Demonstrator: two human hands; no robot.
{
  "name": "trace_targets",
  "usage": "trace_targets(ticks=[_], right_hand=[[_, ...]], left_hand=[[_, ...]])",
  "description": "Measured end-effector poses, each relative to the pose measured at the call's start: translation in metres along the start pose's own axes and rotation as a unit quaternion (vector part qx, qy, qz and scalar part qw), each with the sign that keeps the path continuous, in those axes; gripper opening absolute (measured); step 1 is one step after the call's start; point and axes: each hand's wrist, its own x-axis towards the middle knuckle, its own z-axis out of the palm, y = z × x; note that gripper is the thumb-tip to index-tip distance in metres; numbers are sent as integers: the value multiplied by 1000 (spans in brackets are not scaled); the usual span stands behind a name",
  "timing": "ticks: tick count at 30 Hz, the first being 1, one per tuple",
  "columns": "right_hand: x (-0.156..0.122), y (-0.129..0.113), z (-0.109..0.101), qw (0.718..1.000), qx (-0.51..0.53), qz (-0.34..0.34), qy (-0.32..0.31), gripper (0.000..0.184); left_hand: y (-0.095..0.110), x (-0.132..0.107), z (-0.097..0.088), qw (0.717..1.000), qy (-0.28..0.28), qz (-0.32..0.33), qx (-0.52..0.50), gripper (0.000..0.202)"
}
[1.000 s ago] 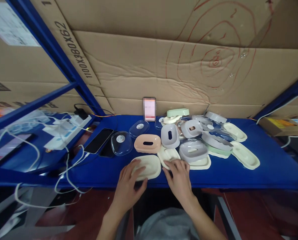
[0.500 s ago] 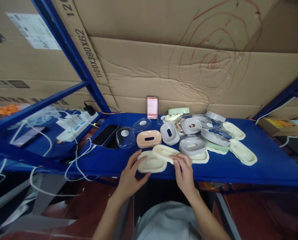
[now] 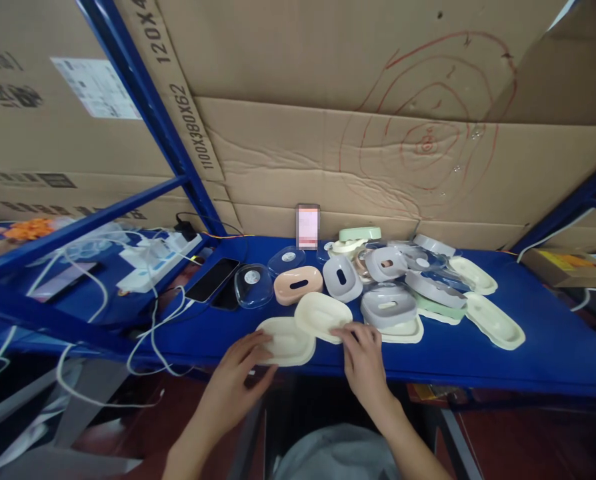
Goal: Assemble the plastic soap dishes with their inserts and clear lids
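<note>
Head view: I see the right hand (image 3: 366,350) pinching the right cream tray (image 3: 322,313) by its near rim, likely for grip. It overlaps the left cream tray (image 3: 289,345) on the blue table (image 3: 471,357). Left hand (image 3: 233,381), spread, touches that tray's end, apparently steadying it.

Soft light, dim stretched edges

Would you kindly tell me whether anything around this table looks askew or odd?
Two things: at right, a grey cover rests tilted over a green piece instead of lying flat, and at left a white cable sags below the blue table, where it might snag. No spill shows.
</note>
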Motion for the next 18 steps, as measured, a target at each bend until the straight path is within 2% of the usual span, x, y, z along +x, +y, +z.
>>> trace_targets(ticks=[3, 7, 11, 14, 18], right_hand=[[3, -4, 0, 999, -15, -13, -25, 58], [6, -9, 1, 998, -51, -6, -41, 34], [8, -11, 1, 995, -91, 2, -36, 27], [21, -11, -10, 993, -99, -59, -36, 32], [62, -4, -28, 978, -154, -135, -37, 34]], left_hand=[[-10, -16, -9, 999, 29, -32, 20, 13], [-18, -29, -7, 996, 66, -54, 15, 13], [-21, -29, -1, 990, 122, -68, 3, 11], [-17, -25, 3, 987, 144, -76, -14, 11], [-5, -20, 7, 991, 124, -43, -29, 13]])
